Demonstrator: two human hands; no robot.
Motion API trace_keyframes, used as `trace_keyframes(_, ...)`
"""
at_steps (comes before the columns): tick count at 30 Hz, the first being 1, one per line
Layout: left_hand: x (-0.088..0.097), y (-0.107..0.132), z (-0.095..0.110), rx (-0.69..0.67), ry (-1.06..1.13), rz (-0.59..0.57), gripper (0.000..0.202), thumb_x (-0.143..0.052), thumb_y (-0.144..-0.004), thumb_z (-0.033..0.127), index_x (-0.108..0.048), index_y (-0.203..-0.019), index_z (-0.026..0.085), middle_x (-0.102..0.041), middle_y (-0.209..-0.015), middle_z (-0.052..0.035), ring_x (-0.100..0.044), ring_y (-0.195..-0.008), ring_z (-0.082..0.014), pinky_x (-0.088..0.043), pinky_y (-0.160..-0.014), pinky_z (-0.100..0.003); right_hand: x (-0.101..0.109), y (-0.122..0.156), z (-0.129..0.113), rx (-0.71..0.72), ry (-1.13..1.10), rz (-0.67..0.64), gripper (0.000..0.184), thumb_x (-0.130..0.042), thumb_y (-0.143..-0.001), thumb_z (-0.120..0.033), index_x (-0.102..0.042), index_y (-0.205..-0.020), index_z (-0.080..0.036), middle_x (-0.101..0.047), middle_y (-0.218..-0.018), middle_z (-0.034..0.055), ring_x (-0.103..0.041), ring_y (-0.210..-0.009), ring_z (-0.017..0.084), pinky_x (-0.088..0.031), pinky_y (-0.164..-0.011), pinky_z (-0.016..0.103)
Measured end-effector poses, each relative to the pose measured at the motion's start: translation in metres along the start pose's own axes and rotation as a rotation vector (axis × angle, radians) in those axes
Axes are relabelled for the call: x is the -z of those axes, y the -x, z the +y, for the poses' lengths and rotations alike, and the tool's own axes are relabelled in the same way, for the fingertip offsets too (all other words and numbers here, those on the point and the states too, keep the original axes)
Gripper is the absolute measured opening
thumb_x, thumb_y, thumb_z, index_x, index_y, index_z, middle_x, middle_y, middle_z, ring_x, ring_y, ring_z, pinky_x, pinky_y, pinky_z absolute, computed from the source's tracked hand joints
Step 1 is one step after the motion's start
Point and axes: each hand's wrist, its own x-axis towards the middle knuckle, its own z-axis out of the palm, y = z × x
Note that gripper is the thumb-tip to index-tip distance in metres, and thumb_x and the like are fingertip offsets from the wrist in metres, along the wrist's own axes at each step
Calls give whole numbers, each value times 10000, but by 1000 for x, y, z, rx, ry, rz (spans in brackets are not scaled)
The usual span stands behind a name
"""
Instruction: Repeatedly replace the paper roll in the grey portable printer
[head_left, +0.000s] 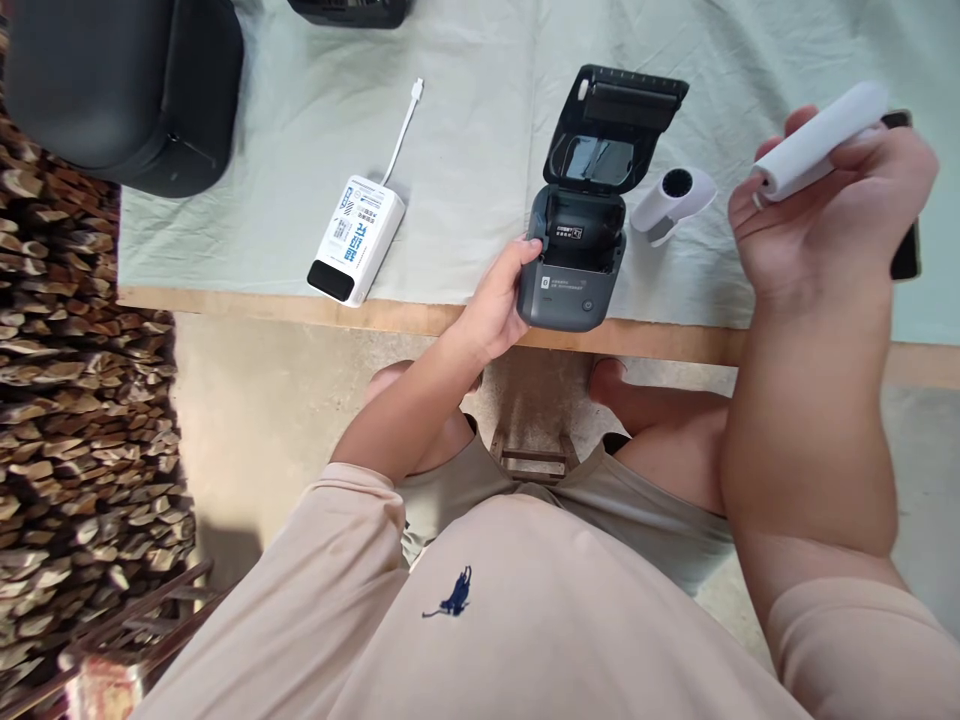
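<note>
My left hand (502, 300) grips the left side of a dark grey portable label printer (559, 300), thumb on its rim. The printer's lid stands raised, and its inner bay shows a small white printed label. My right hand (840, 210) is raised above the table on the right, its fingers wrapped around a long white roll (821, 140) with a small hole at the near end. Between the hands, just right of the printer, a second white roll (667, 215) with a dark round end lies on the cloth, a loose flap at its side.
A white power bank (360, 240) with a short cable lies left on the pale green cloth (472, 120). A black case (172, 90) stands far left, another black object (349, 10) at the top edge. A dark phone-like object (907, 250) is partly behind my right hand.
</note>
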Motion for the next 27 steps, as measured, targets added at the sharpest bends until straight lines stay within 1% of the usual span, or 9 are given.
trace_keyframes(3,1,0,0,-16,-33,-11,224,-641,-1099,427,-745,-1015,248,-821,-887,-9,-860,-1221,-279,-702,-1073,-406,-3,9,-15,-79,-182,95,215,-535,-751,-343,-472,-950,-295,-620,-1103,113,-672,-1112,285,-507,-758,403)
trace_keyframes(6,2,-1,-1,-5,-45,-10,230,-651,-1100,448,-745,-1018,255,-816,-881,-13,-857,-1235,-284,-692,-1105,-414,-21,32,-36,46,-340,157,314,-606,-728,-297,-578,-1040,-323,-593,-1060,44,-681,-984,233,-524,-727,357)
trace_keyframes(10,2,-2,-1,10,3,10,194,-694,-1084,426,-741,-1018,249,-845,-957,-22,-845,-1293,-291,-679,-1147,-413,-47,74,-66,328,-230,-138,491,-732,-795,-318,-678,-1283,-339,-693,-1070,30,-724,-900,239,-532,-697,391)
trace_keyframes(12,0,-2,-1,20,55,28,177,-724,-1068,410,-735,-1017,240,-865,-1022,-29,-835,-1336,-303,-675,-1174,-430,-55,89,-74,460,53,-291,479,-761,-868,-291,-687,-1339,-333,-767,-1229,58,-763,-1077,271,-602,-886,441)
trace_keyframes(15,0,-1,-1,39,100,44,167,-739,-1062,391,-731,-1038,226,-872,-1098,-29,-829,-1359,-301,-673,-1190,-438,-62,93,-68,615,402,-380,367,-730,-907,-246,-684,-1253,-360,-793,-1329,42,-763,-1208,301,-619,-1032,486)
trace_keyframes(18,2,-1,-2,31,65,29,164,-723,-1075,377,-730,-1056,214,-864,-1096,-19,-849,-1296,-268,-688,-1135,-386,-66,84,-48,735,507,-291,248,-750,-863,-267,-648,-1065,-366,-798,-1109,24,-744,-971,305,-610,-837,497)
trace_keyframes(21,6,-2,-6,-8,24,-11,168,-737,-1072,385,-745,-1084,217,-844,-1019,7,-871,-1143,-226,-705,-999,-322,-68,76,-33,765,594,-249,232,-785,-847,-275,-644,-1008,-366,-782,-1021,24,-683,-855,292,-536,-701,478)
trace_keyframes(25,8,-5,-10,-47,11,-24,156,-754,-1065,380,-736,-1075,225,-785,-901,42,-837,-903,-164,-670,-825,-259,-67,72,-26,770,662,-302,270,-826,-797,-260,-694,-1010,-362,-786,-982,21,-665,-793,297,-500,-650,468)
trace_keyframes(27,8,-6,-10,-47,7,-28,157,-741,-1068,383,-724,-1061,227,-777,-890,43,-832,-896,-162,-667,-818,-258,-67,71,-25,781,675,-350,212,-806,-814,-239,-719,-974,-349,-780,-920,14,-685,-785,298,-497,-651,457)
